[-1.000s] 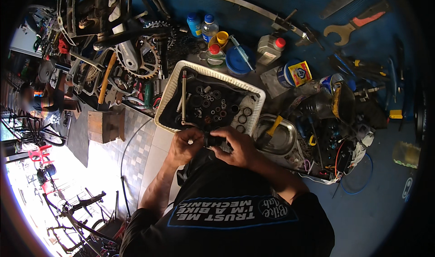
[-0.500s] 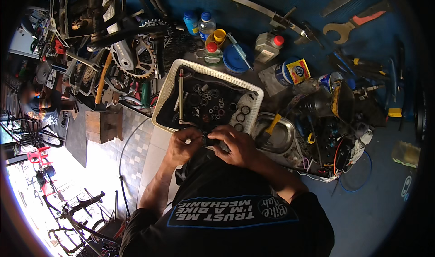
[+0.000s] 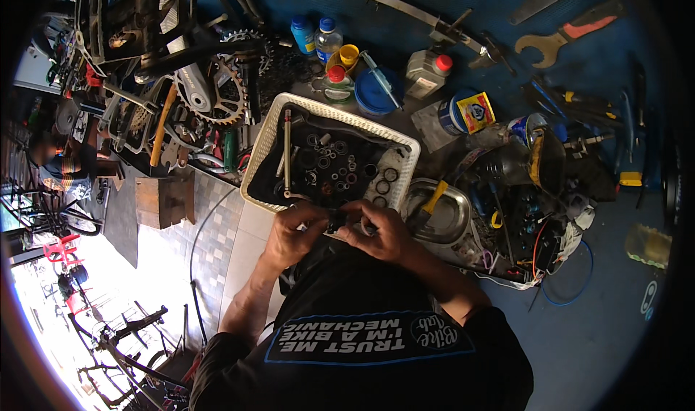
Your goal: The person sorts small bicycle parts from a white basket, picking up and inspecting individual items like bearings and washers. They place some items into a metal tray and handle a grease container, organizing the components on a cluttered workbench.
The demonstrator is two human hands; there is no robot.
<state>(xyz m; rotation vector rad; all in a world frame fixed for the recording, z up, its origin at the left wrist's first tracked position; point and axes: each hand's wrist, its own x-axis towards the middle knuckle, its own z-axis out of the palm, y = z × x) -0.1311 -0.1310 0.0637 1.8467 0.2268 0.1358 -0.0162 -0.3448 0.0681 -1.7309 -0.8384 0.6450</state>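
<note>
Close to my body, at the near edge of a white plastic basket (image 3: 255,166), both hands meet around a small black cylindrical part (image 3: 336,220). The fingertips of my left hand (image 3: 295,236) pinch it from one side. My right hand (image 3: 378,231) grips its other side with thumb and bent fingers. Fingers cover much of the part, so its exact kind does not show. Dark cloth lines the basket, where small metal rings (image 3: 340,147), several black rings (image 3: 384,186) and a long-handled wrench (image 3: 287,150) lie.
Right of the basket sits a metal tray (image 3: 452,219) with a yellow-handled brush (image 3: 433,199). Bottles (image 3: 328,40) and a blue-lidded tub (image 3: 373,96) stand behind it. Cranks and chainrings (image 3: 205,92) crowd the left, above a wooden block (image 3: 165,199). Another person (image 3: 65,168) is at far left.
My right hand has turned slightly and its fingers have shifted around the black part. My left hand stays nearly where it was, still pinching. The basket's contents look the same.
</note>
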